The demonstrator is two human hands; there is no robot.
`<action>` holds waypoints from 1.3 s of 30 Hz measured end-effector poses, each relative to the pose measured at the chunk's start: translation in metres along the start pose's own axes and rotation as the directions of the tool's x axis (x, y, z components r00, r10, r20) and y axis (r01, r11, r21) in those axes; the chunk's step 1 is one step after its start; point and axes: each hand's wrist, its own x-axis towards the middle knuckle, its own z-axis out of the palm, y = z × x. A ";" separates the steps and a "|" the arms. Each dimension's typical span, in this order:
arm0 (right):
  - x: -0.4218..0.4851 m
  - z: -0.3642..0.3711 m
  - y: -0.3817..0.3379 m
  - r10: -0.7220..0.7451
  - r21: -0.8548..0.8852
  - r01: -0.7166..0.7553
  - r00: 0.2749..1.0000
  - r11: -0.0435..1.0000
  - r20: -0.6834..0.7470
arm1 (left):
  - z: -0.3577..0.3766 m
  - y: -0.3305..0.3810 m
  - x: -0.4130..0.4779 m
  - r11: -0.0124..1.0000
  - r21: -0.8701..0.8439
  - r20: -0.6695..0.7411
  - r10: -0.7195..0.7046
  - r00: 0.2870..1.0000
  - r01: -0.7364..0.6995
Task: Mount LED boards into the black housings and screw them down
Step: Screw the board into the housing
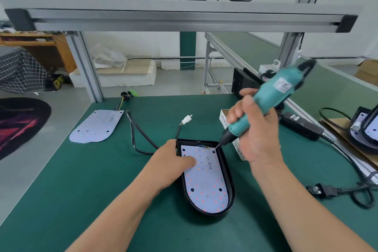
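- Centrally, near the front edge of the green-matted desk (102, 180), a black D-shaped plastic housing (230, 180) holds a white, red-dotted LED board (204, 186).
- Left grip (176, 159), fingers laid out flat, presses the board's left side.
- Right grip (255, 129) is wrapped round a teal electric screwdriver (272, 92), its bit at the board's far right corner.
- A second white LED board (96, 127) lies loose toward the desk's far left corner.
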 end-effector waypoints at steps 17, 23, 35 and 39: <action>-0.008 -0.002 -0.004 0.180 0.363 -0.097 0.962 0.927 -0.204 | -0.017 0.014 -0.015 0.775 -0.609 -0.060 0.171 0.984 -0.171; -0.012 0.011 -0.016 0.159 0.427 -0.071 0.972 0.901 -0.175 | -0.005 0.018 -0.020 0.814 -0.534 -0.040 0.247 0.968 -0.230; -0.001 0.037 -0.004 0.164 0.430 -0.032 0.948 0.902 -0.273 | -0.008 0.018 -0.020 0.767 -0.625 0.062 0.235 0.970 -0.146; -0.001 0.038 0.000 0.183 0.435 -0.039 0.939 0.900 -0.293 | -0.004 0.018 -0.023 0.785 -0.595 -0.007 0.209 0.978 -0.172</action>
